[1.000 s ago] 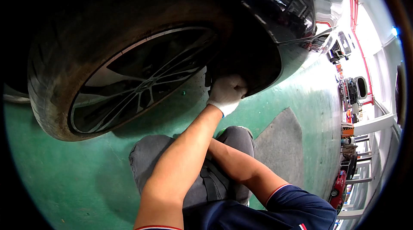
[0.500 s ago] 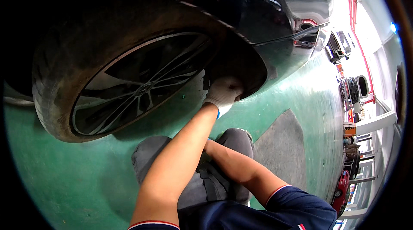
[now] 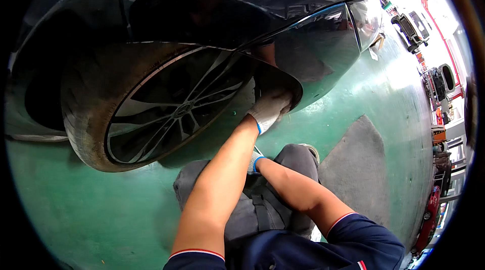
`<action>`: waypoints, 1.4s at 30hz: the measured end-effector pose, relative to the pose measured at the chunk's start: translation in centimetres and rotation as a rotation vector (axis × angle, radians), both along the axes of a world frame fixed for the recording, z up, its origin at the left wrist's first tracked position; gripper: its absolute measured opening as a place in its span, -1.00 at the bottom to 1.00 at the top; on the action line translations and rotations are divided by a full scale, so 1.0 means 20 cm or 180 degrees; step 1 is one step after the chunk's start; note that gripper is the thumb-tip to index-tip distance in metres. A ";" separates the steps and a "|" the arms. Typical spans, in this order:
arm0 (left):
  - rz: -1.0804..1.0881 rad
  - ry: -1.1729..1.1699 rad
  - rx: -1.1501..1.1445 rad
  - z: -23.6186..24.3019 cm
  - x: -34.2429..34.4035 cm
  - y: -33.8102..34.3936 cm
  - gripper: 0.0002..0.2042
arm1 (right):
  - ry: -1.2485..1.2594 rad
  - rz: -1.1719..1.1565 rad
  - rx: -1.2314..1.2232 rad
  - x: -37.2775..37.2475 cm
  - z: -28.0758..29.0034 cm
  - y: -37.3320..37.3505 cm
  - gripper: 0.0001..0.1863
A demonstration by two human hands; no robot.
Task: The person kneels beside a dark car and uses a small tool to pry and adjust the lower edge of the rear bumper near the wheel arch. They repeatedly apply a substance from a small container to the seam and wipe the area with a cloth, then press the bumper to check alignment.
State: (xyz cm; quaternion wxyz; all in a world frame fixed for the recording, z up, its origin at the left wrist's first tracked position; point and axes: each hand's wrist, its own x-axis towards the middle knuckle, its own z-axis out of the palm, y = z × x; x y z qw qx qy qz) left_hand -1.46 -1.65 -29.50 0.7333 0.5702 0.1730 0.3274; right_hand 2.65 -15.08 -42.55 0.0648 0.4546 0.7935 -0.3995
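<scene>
My left hand [image 3: 274, 105], in a white knit glove with a blue cuff, reaches into the wheel arch of a dark car [image 3: 217, 12]. It lies against the dark arch liner [image 3: 292, 84], close to the arch's lower edge. The fingers look curled, but shadow hides what they grip. Left of it is the wheel, with a dusty black tyre [image 3: 91, 113] and a silver-spoked rim [image 3: 183, 110]. My right hand [image 3: 253, 162], gloved alike, is low between my knees. My left forearm covers most of it, and its fingers are hidden.
A grey mat [image 3: 356, 169] lies on the green floor [image 3: 121, 209] to the right of my knees. The car's bumper [image 3: 323, 52] curves out above my left hand. Farther right stand a red car [image 3: 428, 217] and other vehicles along the workshop's side.
The view has shifted, so the car's body shows more fully and the wheel sits lower right. My left hand stays inside the arch. More of my right glove now shows beneath the left forearm.
</scene>
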 end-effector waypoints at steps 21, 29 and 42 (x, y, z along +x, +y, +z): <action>0.1061 0.1183 0.0104 0.06 0.07 -0.04 -0.67 | 0.0175 -0.0185 0.0330 0.05 -0.36 -0.02 -0.57; 0.0552 0.1414 0.0025 0.25 0.13 -0.04 -0.78 | -0.0038 -0.0416 0.0199 0.15 -0.49 -0.02 -0.62; 0.1531 0.1833 0.4002 0.07 -0.06 0.01 -0.81 | 0.0038 -0.0661 -0.0052 0.04 0.23 0.04 -0.62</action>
